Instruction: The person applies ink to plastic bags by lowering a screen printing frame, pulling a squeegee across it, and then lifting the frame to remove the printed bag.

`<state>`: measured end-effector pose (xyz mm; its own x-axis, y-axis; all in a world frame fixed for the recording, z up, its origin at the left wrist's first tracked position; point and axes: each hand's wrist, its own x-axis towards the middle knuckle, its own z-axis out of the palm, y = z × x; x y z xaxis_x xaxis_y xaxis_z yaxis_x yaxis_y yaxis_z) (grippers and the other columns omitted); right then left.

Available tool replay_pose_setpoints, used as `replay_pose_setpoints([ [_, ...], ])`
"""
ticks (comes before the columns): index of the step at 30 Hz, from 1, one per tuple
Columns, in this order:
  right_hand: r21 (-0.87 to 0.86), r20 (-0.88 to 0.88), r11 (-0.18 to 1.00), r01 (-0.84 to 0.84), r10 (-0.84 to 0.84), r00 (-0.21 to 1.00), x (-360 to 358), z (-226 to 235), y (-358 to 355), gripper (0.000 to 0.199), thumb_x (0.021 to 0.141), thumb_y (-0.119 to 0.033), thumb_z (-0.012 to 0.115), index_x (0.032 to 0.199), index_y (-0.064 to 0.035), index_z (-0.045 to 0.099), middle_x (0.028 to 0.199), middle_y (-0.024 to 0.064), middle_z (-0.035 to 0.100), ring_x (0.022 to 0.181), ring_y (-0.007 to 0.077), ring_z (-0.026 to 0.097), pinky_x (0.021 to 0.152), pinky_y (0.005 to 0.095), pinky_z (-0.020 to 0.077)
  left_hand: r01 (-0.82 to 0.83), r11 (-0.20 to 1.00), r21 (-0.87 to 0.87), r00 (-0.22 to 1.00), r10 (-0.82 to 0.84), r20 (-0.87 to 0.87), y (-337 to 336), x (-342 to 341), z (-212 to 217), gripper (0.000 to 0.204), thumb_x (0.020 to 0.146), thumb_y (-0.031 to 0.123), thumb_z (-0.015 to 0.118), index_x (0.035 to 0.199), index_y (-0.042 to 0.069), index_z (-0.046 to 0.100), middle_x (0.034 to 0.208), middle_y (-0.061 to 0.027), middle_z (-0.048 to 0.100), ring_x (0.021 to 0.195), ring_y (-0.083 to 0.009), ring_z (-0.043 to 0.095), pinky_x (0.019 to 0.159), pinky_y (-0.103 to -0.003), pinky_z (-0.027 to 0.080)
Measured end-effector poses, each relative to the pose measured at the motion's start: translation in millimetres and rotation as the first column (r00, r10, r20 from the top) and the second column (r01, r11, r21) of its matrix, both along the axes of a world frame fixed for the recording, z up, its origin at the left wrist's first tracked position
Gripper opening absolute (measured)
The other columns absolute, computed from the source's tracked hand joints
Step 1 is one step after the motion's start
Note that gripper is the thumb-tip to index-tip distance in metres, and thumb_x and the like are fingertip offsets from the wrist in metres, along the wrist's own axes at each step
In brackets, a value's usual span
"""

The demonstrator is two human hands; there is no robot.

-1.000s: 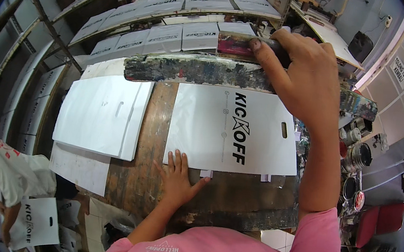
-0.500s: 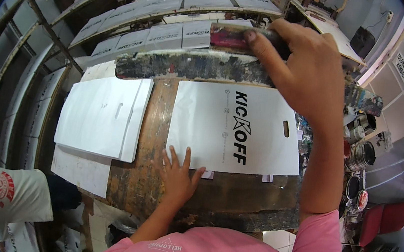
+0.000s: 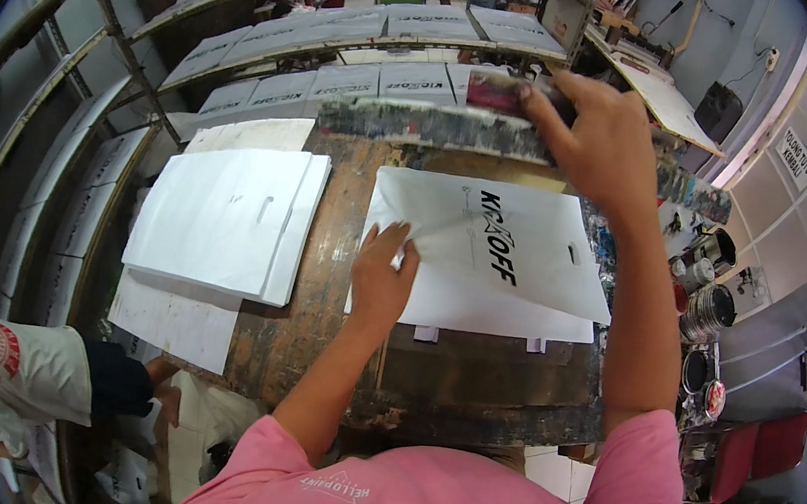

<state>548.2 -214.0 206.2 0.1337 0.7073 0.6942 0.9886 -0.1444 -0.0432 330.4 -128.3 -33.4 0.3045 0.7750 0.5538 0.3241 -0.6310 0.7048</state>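
My left hand pinches the near left part of a white flat bag, pulling creases into it. This bag has black lettering and a die-cut handle hole; its near edge is lifted off a white layer lying beneath. My right hand is raised beyond the bag, its fingers closed round what looks like an ink-stained squeegee with a reddish block end. Just below that, a paint-crusted bar of a printing frame stands edge-on across the table's far side.
A stack of white bags lies left on the stained wooden table. Racks with printed bags stand behind and along the left. Ink tins crowd the right edge. Another person in a white shirt is at lower left.
My left hand has gone from lying spread at the bag's near edge to pinching the bag and lifting its near side. My right hand stays raised with the squeegee.
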Motion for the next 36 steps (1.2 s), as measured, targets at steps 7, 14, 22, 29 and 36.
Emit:
replay_pose_setpoints([
  [7,0.092,0.044,0.995,-0.045,0.041,0.998,-3.1,-13.0,-5.7,0.049,0.101,-0.048,0.066,0.101,0.0001,0.074,0.090,0.0214,0.072,0.086,0.0393,0.065,0.087,0.0458,0.0444,-0.160,0.950,-0.267,0.962,0.211,0.175,13.9,-90.6,-7.1,0.035,0.099,0.004,0.068,0.134,0.003,0.075,0.135,-0.0274,0.072,0.133,-0.0364,0.067,0.104,-0.043,0.055],
  [14,0.012,-0.011,1.000,0.017,-0.017,1.000,-9.8,-17.4,-10.9,0.047,0.101,-0.047,0.066,0.101,-0.0003,0.074,0.089,0.0196,0.070,0.084,0.0382,0.061,0.084,0.0461,0.0432,-0.296,0.948,-0.121,0.949,0.306,0.079,85.5,-245.3,-11.9,0.039,0.096,0.002,0.067,0.134,-0.002,0.074,0.130,-0.0231,0.075,0.125,-0.0265,0.070,0.110,-0.037,0.051],
  [22,0.001,-0.013,1.000,0.014,-0.014,1.000,-14.9,-25.9,-20.4,0.046,0.101,-0.045,0.066,0.098,0.0005,0.074,0.089,0.0201,0.070,0.084,0.0385,0.062,0.085,0.0466,0.0435,-0.492,0.843,-0.218,0.869,0.462,-0.176,202.6,-402.3,-20.4,0.048,0.090,0.005,0.064,0.137,0.001,0.074,0.115,-0.0130,0.081,0.100,-0.0133,0.072,0.092,-0.026,0.053],
  [29,0.081,0.033,0.996,-0.031,0.028,0.999,-16.6,-26.7,-17.7,0.046,0.100,-0.045,0.068,0.115,-0.0014,0.071,0.089,0.0217,0.070,0.087,0.0407,0.064,0.088,0.0482,0.0442,-0.470,0.882,0.045,0.838,0.461,-0.292,173.4,-303.4,45.7,0.080,0.100,0.050,0.075,0.159,0.001,0.050,0.158,-0.0342,0.049,0.148,-0.0429,0.047,0.121,-0.048,0.040],
  [36,-0.242,0.031,0.967,-0.074,0.084,0.996,-26.0,-104.6,-67.7,0.054,0.095,-0.038,0.074,0.136,-0.0045,0.065,0.120,0.0242,0.068,0.106,0.0411,0.063,0.096,0.0516,0.0454,0.914,0.261,-0.309,0.364,-0.196,0.911,-61.6,-104.7,15.7,0.100,0.102,0.066,0.062,0.166,-0.001,0.023,0.159,-0.0290,0.046,0.146,-0.0428,0.049,0.127,-0.055,0.035],
])
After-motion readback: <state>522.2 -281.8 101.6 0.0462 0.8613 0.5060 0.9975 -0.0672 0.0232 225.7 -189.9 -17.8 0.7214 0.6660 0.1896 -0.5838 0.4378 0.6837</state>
